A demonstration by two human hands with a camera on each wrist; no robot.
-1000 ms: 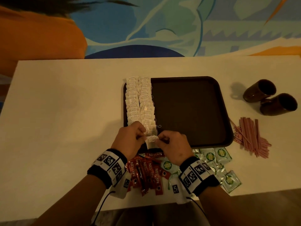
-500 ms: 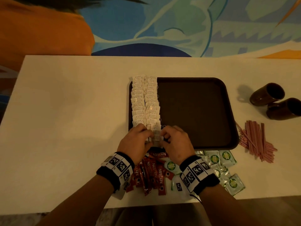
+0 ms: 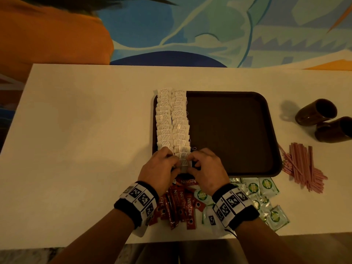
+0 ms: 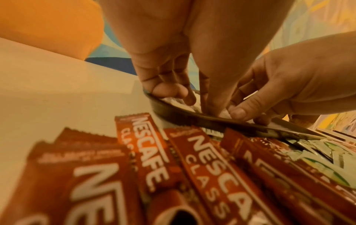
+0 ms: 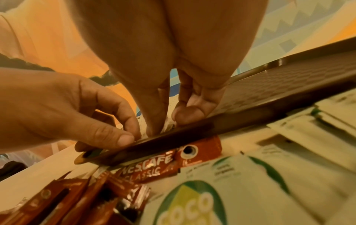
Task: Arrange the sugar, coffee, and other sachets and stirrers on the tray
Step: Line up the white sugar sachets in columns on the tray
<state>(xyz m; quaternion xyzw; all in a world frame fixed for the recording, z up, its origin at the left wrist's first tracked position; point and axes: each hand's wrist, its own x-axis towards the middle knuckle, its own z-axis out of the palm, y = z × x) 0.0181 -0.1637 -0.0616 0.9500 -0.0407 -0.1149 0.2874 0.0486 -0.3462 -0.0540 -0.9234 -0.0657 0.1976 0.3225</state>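
A dark brown tray [image 3: 228, 130] holds two columns of white sachets [image 3: 172, 121] along its left side. At the near end of the right column, both hands pinch one white sachet [image 3: 184, 161] just inside the tray's near rim [image 4: 192, 120]. My left hand [image 3: 176, 163] holds its left edge and my right hand [image 3: 190, 164] its right edge. In the left wrist view the sachet [image 4: 224, 113] shows white between the fingertips. In the right wrist view both hands sit at the near rim [image 5: 192, 137]. Red coffee sticks [image 3: 179, 202] and green sachets [image 3: 263, 189] lie under my wrists.
Pink stirrers [image 3: 302, 166] lie in a loose bundle right of the tray. Two brown cups [image 3: 316, 111] [image 3: 335, 130] lie on their sides at the far right. The right part of the tray is bare. The table's near edge [image 3: 95, 244] runs close behind the coffee sticks.
Both hands moved a little forward and down with the white sachet, from over the tray's near rim onto the near end of the right column.
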